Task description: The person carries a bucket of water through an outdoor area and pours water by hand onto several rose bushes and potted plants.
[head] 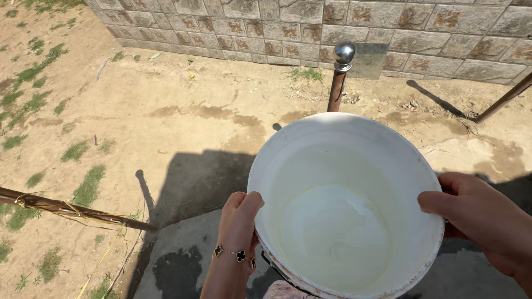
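Both hands clasp a white bucket (346,205) by its rim: the left hand (239,221), a bracelet (237,254) on its wrist, grips at 9 o'clock, and the right hand (479,216) grips at 3 o'clock, fingers curled over the edge. The bucket fills the lower middle of the view, above a concrete slab (177,260). At 12 o'clock beyond it stands a post (339,80) with a shiny ball top. Farther off runs a stone wall (310,27). A rusty bar (66,209) lies at 9 o'clock.

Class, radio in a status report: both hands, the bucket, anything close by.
Left hand and right hand grip the rim on opposite sides. White bucket tilted toward camera, inside empty. Rusty post with metal knob just beyond the bucket.
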